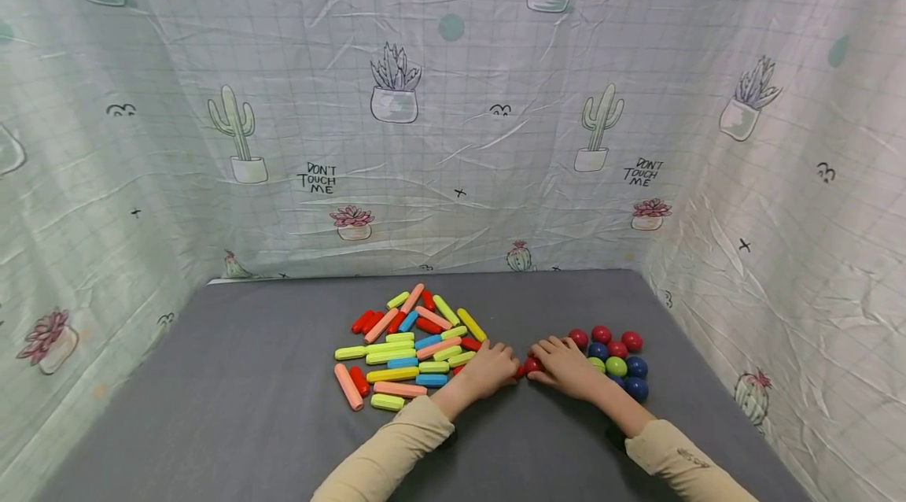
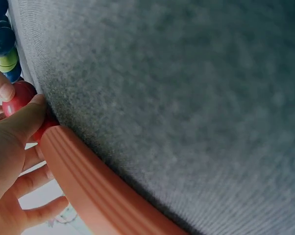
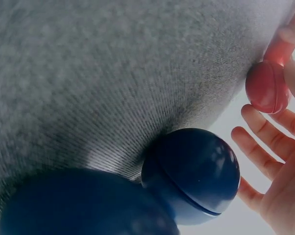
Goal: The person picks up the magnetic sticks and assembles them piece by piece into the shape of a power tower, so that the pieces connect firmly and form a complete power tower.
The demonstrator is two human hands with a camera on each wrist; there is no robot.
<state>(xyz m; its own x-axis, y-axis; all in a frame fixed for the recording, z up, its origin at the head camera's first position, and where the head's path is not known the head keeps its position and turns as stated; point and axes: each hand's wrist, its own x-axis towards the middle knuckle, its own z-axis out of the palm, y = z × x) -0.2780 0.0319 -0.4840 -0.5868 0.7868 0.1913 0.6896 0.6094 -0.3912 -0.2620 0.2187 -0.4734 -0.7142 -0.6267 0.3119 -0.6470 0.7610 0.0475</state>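
My left hand (image 1: 490, 372) pinches a short red stick (image 3: 280, 49) low over the table. A shiny red ball (image 1: 532, 365) with a seam round it is held between the thumb and fingers of my right hand (image 1: 568, 370). Stick and ball meet end to end in the right wrist view, but whether they are joined I cannot tell. Fingers cover much of the stick. In the left wrist view, a ridged salmon stick (image 2: 93, 181) fills the foreground. Near my right wrist sit dark blue balls (image 3: 191, 171).
Left of my hands, many sticks lie spread out, among them a long yellow stick (image 1: 392, 374), a blue stick (image 1: 431, 381) and a lime stick (image 1: 388, 402). Red, blue and green balls (image 1: 616, 366) cluster on the right. A patterned curtain (image 1: 453, 148) hangs behind the grey table (image 1: 248, 392).
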